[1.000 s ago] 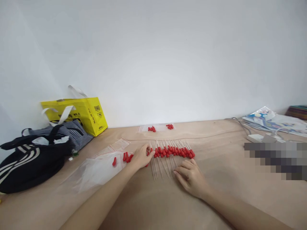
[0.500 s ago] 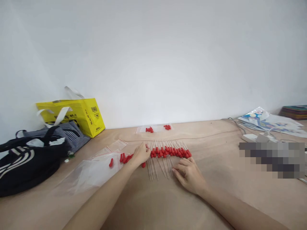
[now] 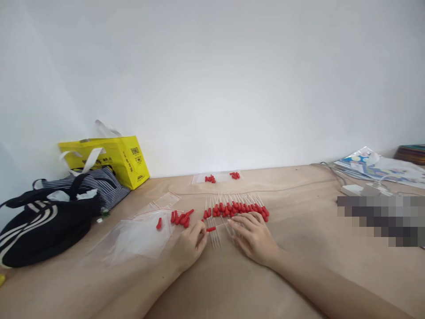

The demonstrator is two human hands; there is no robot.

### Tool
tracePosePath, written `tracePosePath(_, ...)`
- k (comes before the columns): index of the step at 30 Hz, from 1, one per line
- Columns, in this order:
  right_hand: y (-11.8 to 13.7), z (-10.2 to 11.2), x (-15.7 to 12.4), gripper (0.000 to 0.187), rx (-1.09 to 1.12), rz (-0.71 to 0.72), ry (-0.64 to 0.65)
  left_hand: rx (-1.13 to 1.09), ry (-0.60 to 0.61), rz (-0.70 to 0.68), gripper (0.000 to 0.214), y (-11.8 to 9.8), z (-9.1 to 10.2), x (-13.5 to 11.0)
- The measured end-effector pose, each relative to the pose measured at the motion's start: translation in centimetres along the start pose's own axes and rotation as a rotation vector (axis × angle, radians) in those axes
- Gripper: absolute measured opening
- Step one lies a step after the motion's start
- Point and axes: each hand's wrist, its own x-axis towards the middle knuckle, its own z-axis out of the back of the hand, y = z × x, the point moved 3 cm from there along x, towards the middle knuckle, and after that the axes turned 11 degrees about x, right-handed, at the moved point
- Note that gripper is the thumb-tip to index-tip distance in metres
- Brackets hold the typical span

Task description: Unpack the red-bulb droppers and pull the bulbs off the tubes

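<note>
A row of droppers with red rubber bulbs (image 3: 244,208) and thin clear tubes lies across the table in front of me. My left hand (image 3: 191,241) is closed, its thumb and fingertips pinching a red rubber bulb (image 3: 211,229) that points right, over several bare tubes (image 3: 215,239). My right hand (image 3: 254,237) rests palm down at the near side of the row, fingers slightly apart, fingertips over tubes and partly hiding them. Left of the row, several loose red bulbs (image 3: 181,218) lie by the clear zip bags (image 3: 141,239).
By the wall, a bag of droppers (image 3: 219,178) lies flat. At left stand a yellow bag (image 3: 134,161), a striped bag (image 3: 113,186) and a black bag (image 3: 66,226). To the right are printed sheets (image 3: 375,166), a white power strip (image 3: 353,190) with cables and a blurred-out dark object (image 3: 381,221).
My left hand has drawn back toward me from the row's left end, and a red bulb now shows at its fingertips. My right hand has shifted left and slightly forward over the tubes.
</note>
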Motion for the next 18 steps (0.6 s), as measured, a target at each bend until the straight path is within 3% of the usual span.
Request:
tracePosePath(7, 0.2, -1.0, 0.4, 0.02, -0.05, 0.083, -0.072, -0.018, -0.148, -0.166, 0.015, -1.8, -0.5, 0.2)
tracePosePath(11, -0.1, -1.3, 0.3, 0.019, -0.12, 0.138, -0.047, 0.068, -0.17, -0.203, 0.016, -1.8, -0.9, 0.6)
tracePosePath(14, -0.1, -1.4, 0.2, 0.022, -0.141, 0.205, -0.082, 0.165, -0.173, -0.282, 0.026, -1.9, -1.4, 1.0)
tracePosePath(18, 0.1, -1.4, 0.3, 0.021, -0.125, 0.256, -0.118, 0.192, -0.186, -0.326, 0.025, -2.1, -1.9, 1.1)
